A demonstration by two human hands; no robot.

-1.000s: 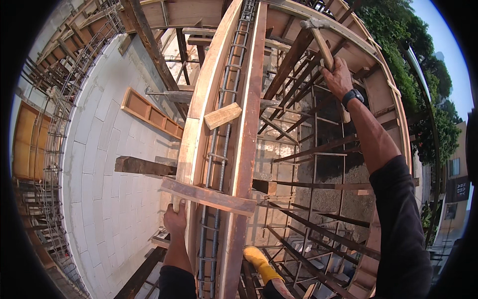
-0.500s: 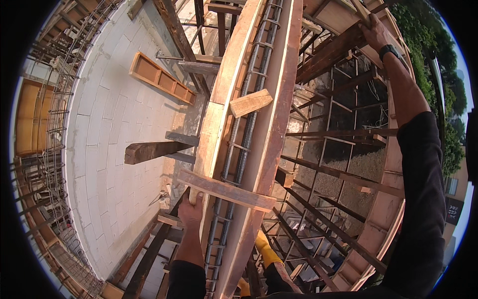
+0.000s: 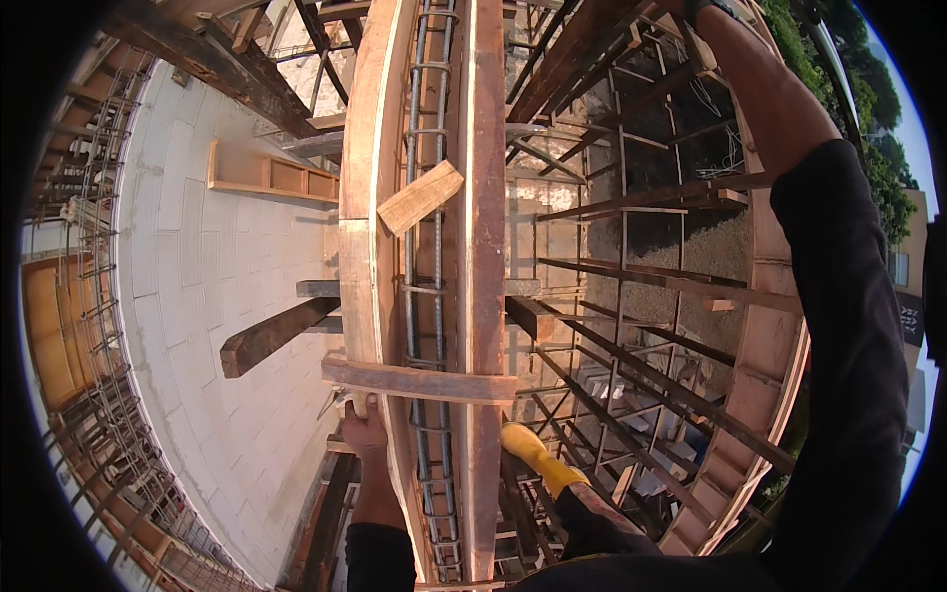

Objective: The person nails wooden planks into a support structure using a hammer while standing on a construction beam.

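My left hand (image 3: 366, 431) is at the outer side of the long left formwork board (image 3: 362, 252), just below a short wooden crosspiece (image 3: 424, 382). Its thumb points up and its fingers curl against that board. The crosspiece spans to the right formwork board (image 3: 484, 247). Between the boards runs a steel rebar cage (image 3: 426, 326). A short loose wooden block (image 3: 420, 197) lies aslant over the cage and the left board. My right arm reaches up to the top right; my right hand (image 3: 679, 6) is mostly cut off by the upper edge, its fingers hidden.
A yellow boot (image 3: 531, 449) stands beside the right board, over an open timber frame (image 3: 681, 350) with ground far below. Left is a white block wall (image 3: 197, 316) with a wooden frame (image 3: 271, 176) by it. A dark timber (image 3: 276, 333) juts out from the left board.
The view has turned, so the boards now run nearly straight up. My right hand, seen earlier on a dark timber, has slid mostly out of the top edge. More of the yellow boot shows.
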